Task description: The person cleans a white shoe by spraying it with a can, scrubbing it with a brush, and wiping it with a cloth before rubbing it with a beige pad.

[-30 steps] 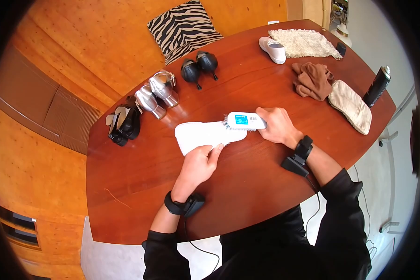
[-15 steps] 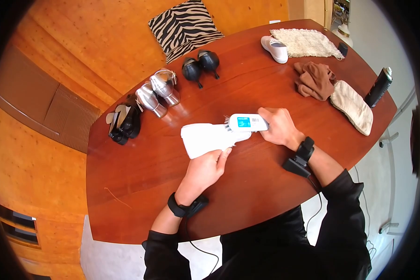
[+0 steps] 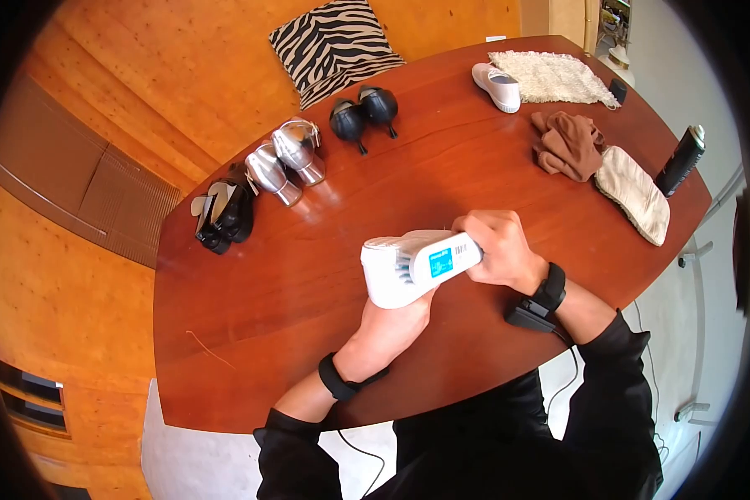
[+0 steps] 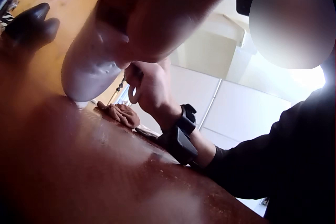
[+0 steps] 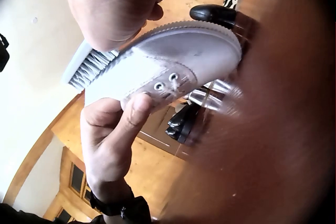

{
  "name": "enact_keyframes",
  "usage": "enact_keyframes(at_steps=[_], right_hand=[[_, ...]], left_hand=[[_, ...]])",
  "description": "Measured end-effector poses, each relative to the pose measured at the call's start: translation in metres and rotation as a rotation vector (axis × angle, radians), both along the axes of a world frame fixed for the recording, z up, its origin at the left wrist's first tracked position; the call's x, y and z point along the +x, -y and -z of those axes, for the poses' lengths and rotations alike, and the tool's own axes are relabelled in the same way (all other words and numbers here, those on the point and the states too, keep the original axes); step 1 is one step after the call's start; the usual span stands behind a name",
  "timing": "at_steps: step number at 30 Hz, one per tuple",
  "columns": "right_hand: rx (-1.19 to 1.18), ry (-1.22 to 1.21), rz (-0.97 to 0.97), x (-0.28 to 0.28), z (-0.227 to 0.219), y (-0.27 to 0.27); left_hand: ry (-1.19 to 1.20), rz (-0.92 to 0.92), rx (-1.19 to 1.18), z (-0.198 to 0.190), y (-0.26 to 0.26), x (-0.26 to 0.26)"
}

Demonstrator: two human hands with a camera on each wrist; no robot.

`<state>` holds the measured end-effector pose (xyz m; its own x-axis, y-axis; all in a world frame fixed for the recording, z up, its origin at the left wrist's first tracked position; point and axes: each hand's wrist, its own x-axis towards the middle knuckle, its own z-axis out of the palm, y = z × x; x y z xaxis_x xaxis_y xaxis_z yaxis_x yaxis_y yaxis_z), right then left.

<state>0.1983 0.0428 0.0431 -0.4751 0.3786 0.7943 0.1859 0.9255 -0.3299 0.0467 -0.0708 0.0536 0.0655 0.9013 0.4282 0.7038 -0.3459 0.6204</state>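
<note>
A white lace-up sneaker [image 3: 383, 279] is in my left hand [image 3: 396, 329], raised over the table. In the right wrist view the left thumb presses beside the eyelets of the sneaker [image 5: 210, 53], and the other fingers curl inside its opening. My right hand [image 3: 502, 250] grips the handle of a white scrub brush [image 3: 440, 263] with a blue label. Its grey bristles [image 5: 97, 66] lie against the heel end of the sneaker. The left wrist view shows the toe [image 4: 86, 74] slanting down close over the tabletop.
Along the table's far left edge stand black shoes [image 3: 235, 212], silver heels [image 3: 296, 150] and black heels [image 3: 378, 107]. Another white sneaker [image 3: 500, 90] sits by a cream shaggy mat [image 3: 550, 77]. A brown cloth [image 3: 567, 146], cream pad [image 3: 633, 193] and spray can [image 3: 682, 162] occupy the right side.
The sneaker has moved right and nearer to me, and its turned angle now hides my left thumb. The brush has come down with it, tilting, and covers more of the sneaker's side.
</note>
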Motion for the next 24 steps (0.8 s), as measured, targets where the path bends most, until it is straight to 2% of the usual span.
enact_keyframes(at_steps=[1,2,4,5,7,8,10,12,14,16,18,19,20,22,24], right_hand=[[-0.001,0.000,0.000,0.000,-0.002,0.002],[0.008,-0.010,-0.011,-0.001,-0.005,0.004],[0.016,-0.021,-0.021,-0.001,-0.005,0.005],[0.006,-0.022,-0.018,-0.001,-0.004,0.004],[-0.003,-0.024,-0.012,0.000,-0.001,0.000],[-0.043,0.010,0.006,0.001,0.002,-0.003],[-0.081,0.042,0.025,0.003,0.007,-0.009],[-0.124,0.157,0.103,0.005,0.011,-0.015],[-0.171,0.200,0.121,0.008,0.012,-0.021],[-0.205,0.294,0.176,0.010,0.013,-0.026],[-0.227,0.319,0.195,0.011,0.012,-0.030],[-0.242,0.341,0.209,0.012,0.013,-0.032],[-0.257,0.364,0.222,0.012,0.013,-0.034],[-0.282,0.397,0.240,0.013,0.012,-0.036],[-0.306,0.431,0.259,0.013,0.012,-0.038]], left_hand=[[-0.202,0.007,0.067,0.009,0.001,-0.003],[-0.202,0.007,0.066,0.015,0.001,-0.006],[-0.852,-0.044,0.254,0.016,-0.001,-0.008],[-0.852,-0.043,0.253,0.010,0.000,-0.005],[0.088,-0.031,-0.038,-0.006,0.000,0.005],[0.087,-0.029,-0.038,-0.006,-0.001,0.002],[-0.525,0.023,0.147,-0.007,-0.001,-0.009],[-0.441,0.023,0.186,-0.008,-0.003,-0.012],[-0.354,-0.033,-0.032,-0.010,-0.002,-0.018],[-0.287,-0.045,0.012,-0.009,-0.004,-0.023],[-0.160,-0.128,-0.119,-0.014,-0.005,-0.026],[-0.083,-0.129,-0.083,-0.012,-0.008,-0.029],[-0.083,-0.129,-0.084,-0.012,-0.009,-0.033],[-0.138,-0.186,-0.296,-0.019,-0.011,-0.040],[-0.077,-0.189,-0.265,-0.013,-0.015,-0.047]])
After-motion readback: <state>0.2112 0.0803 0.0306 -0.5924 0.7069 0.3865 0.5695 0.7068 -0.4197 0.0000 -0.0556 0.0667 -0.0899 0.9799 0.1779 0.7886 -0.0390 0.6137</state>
